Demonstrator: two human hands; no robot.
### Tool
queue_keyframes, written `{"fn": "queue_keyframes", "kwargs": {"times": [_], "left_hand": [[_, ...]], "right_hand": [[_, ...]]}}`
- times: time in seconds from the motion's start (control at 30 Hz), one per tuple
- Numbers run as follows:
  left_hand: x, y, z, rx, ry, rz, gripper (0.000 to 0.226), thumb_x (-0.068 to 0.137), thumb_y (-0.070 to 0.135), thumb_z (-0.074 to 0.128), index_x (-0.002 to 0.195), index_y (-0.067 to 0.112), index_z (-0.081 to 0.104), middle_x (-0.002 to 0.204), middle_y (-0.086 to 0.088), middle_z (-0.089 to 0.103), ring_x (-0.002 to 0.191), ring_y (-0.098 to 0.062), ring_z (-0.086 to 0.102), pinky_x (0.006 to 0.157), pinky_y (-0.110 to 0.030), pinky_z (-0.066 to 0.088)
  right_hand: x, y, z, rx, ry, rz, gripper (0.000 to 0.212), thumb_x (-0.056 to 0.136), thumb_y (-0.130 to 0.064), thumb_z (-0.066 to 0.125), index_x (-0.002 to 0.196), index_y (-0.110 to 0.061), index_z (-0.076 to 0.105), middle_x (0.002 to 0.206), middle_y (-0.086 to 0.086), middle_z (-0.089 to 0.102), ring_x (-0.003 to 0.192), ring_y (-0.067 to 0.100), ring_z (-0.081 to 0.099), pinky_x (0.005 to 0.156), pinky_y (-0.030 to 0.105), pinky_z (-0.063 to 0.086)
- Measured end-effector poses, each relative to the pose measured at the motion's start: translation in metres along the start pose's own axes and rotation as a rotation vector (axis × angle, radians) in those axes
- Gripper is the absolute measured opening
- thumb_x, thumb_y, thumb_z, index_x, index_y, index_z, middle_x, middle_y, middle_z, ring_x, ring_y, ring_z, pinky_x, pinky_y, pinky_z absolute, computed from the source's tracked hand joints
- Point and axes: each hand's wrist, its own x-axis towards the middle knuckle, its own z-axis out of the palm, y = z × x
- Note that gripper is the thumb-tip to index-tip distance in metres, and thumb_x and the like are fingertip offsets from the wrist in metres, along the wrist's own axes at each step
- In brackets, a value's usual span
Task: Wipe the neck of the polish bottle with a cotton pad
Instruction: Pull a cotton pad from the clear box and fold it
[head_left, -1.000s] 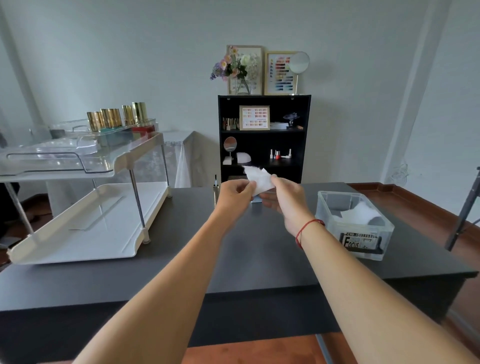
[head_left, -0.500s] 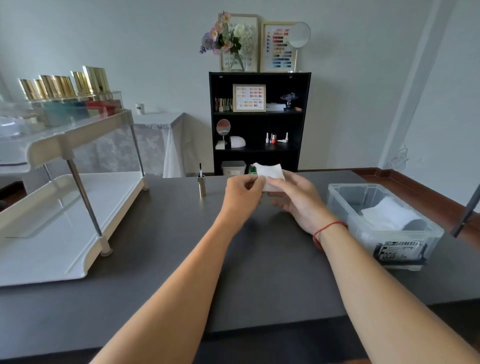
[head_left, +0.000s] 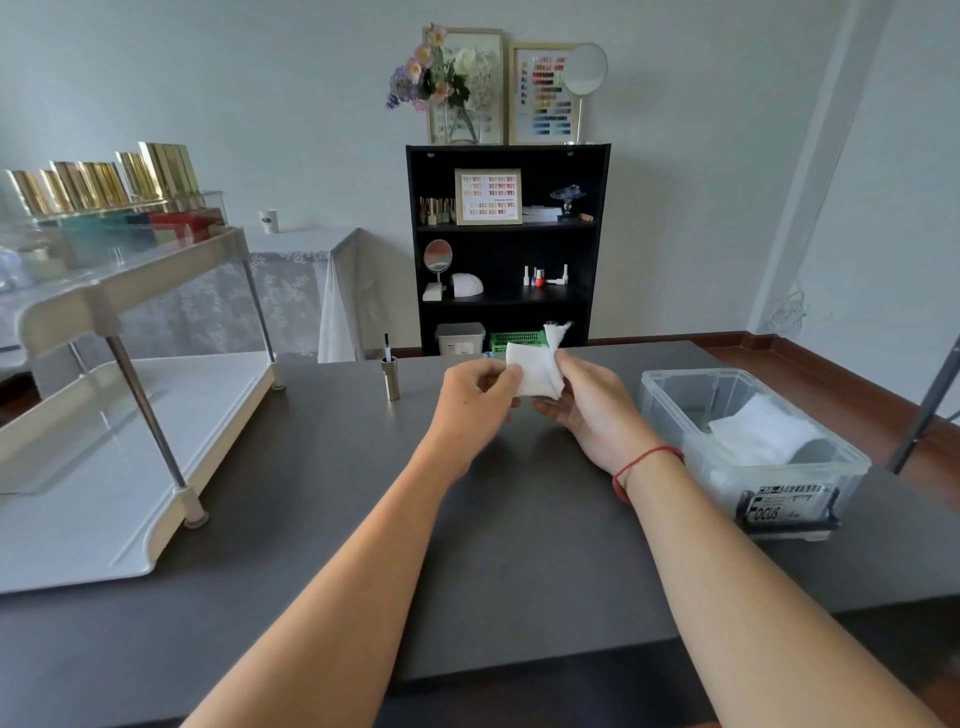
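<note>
A white two-tier rack (head_left: 130, 467) occupies the left of the dark table (head_left: 493, 545). Right of it stands a gold cap with its brush (head_left: 389, 376) upright. At centre, the left hand (head_left: 475, 405) pinches one edge of a white cotton pad (head_left: 535, 366) — the right hand (head_left: 592, 410) closes around its other side; the polish bottle itself cannot be made out. Far right, a clear bin (head_left: 675, 395) holds white sheets.

Single head-worn wide-angle view, looking forward and slightly down over the dark surface (head_left: 311, 519). Forearms close below, both hands mid-frame, black shelf (head_left: 506, 249) against the far wall straight ahead.
</note>
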Motion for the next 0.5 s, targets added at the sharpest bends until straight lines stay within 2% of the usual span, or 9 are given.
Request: {"fn": "queue_keyframes", "kwargs": {"times": [0.1, 0.23, 0.37, 0.5], "left_hand": [[0.0001, 0.0016, 0.0006, -0.037, 0.005, -0.01, 0.023, 0.093, 0.02, 0.056, 0.073, 0.022, 0.068, 0.069, 0.005, 0.066, 0.061, -0.001, 0.062, 0.058, -0.017, 0.054], [-0.0004, 0.0023, 0.0004, -0.061, 0.024, -0.03, 0.023, 0.094, 0.019, 0.056, 0.074, 0.023, 0.067, 0.07, 0.007, 0.067, 0.06, -0.001, 0.062, 0.056, -0.016, 0.052], [-0.0011, 0.0028, -0.0008, -0.062, 0.026, -0.031, 0.025, 0.094, 0.019, 0.056, 0.072, 0.022, 0.068, 0.069, 0.006, 0.067, 0.061, -0.003, 0.062, 0.058, -0.017, 0.054], [-0.0016, 0.0036, -0.001, -0.049, 0.031, -0.033, 0.024, 0.094, 0.02, 0.055, 0.075, 0.022, 0.069, 0.073, 0.003, 0.068, 0.066, -0.007, 0.062, 0.06, -0.019, 0.056]], "right_hand": [[-0.0009, -0.0019, 0.0012, 0.021, -0.016, 0.0, 0.026, 0.098, -0.024, 0.043, 0.102, -0.011, 0.065, 0.091, 0.01, 0.069, 0.076, 0.018, 0.066, 0.057, 0.027, 0.053], [-0.0019, -0.0034, 0.0019, 0.119, -0.011, 0.028, 0.025, 0.099, -0.024, 0.039, 0.096, -0.012, 0.061, 0.085, 0.007, 0.071, 0.068, 0.017, 0.068, 0.052, 0.026, 0.054], [-0.0019, -0.0013, 0.0013, -0.022, -0.022, -0.016, 0.017, 0.093, -0.022, 0.053, 0.098, -0.014, 0.067, 0.092, 0.008, 0.07, 0.078, 0.017, 0.067, 0.056, 0.025, 0.053], [-0.0043, 0.0015, 0.0013, -0.046, -0.011, -0.091, 0.011, 0.087, -0.019, 0.065, 0.096, -0.014, 0.069, 0.093, 0.007, 0.07, 0.081, 0.016, 0.067, 0.057, 0.023, 0.054]]}}
